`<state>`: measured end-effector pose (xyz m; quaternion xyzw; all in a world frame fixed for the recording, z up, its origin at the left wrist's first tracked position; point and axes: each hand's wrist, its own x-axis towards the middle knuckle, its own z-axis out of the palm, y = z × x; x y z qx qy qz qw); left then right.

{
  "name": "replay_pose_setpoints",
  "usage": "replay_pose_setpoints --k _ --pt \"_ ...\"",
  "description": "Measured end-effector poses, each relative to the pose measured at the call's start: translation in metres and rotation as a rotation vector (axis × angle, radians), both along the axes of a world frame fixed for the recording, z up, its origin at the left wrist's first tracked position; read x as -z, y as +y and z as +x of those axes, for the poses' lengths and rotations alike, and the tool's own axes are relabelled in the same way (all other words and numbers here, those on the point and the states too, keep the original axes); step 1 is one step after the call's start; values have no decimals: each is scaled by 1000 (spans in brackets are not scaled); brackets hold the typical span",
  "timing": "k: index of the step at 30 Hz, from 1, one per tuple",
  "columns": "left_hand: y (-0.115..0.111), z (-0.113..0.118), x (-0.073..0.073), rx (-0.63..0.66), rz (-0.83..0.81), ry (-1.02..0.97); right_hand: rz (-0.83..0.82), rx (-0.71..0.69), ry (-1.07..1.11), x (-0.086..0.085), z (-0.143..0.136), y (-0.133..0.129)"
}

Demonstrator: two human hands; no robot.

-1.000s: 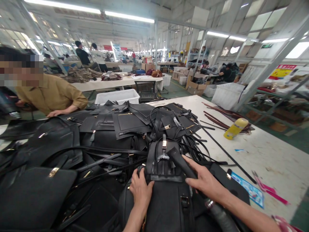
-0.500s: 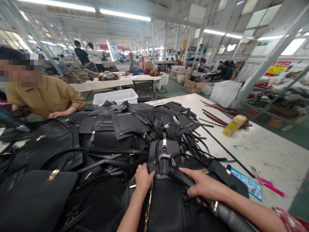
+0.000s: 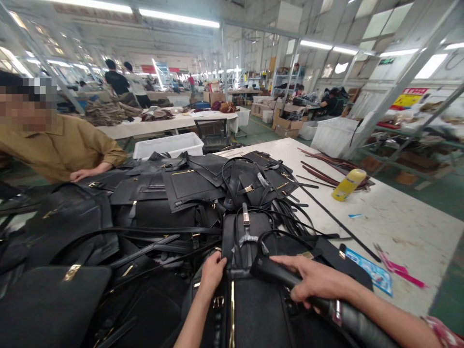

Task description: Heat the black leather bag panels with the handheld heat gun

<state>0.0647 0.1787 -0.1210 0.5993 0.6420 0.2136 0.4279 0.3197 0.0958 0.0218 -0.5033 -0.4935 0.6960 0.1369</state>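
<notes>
A black bag [image 3: 253, 309] with a long gold zip lies in front of me, its upper part pointing away. My left hand [image 3: 213, 269] grips the bag's left edge, thumb on top. My right hand [image 3: 311, 280] is wrapped round a black nozzle [image 3: 270, 270] joined to a ribbed dark hose [image 3: 357, 321]. The nozzle's tip rests at or just over the bag, below a looped handle partly wrapped in clear film [image 3: 250, 239]. A gold buckle [image 3: 246, 217] shows on a strap above.
Black bags [image 3: 195, 183] and straps pile up left and ahead. On the table [image 3: 402, 222] at right are a yellow bottle [image 3: 348, 184], brown strips, a blue-white packet [image 3: 369, 271] and pink-handled scissors [image 3: 386, 258]. A person in a tan shirt [image 3: 68, 150] leans in at left.
The bag's gold zip has shifted right and stands straighter. My right hand and the nozzle have moved slightly right. The view has turned a little.
</notes>
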Motion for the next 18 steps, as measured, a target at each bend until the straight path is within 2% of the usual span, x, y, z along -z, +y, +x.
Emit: replay_pose_setpoints --k 2,5,7,9,12,14,18 --pt "-6 -1 -3 -15 -22 -120 -1 10 35 5 -3 4" --pt "-16 -3 -14 -64 -78 -259 95 94 93 11 -13 8" --pt "-22 -5 -27 -103 -115 -317 159 188 117 8 -13 7" --pt "-30 -5 -43 -87 -207 -463 205 296 116 -3 -5 0" --pt "-43 -1 -66 -66 -397 -743 227 395 79 -21 17 -19" --pt "-52 5 -77 -115 -469 -823 197 414 55 -29 29 -37" --pt "-68 17 -84 -174 -493 -914 87 413 56 -30 30 -70"
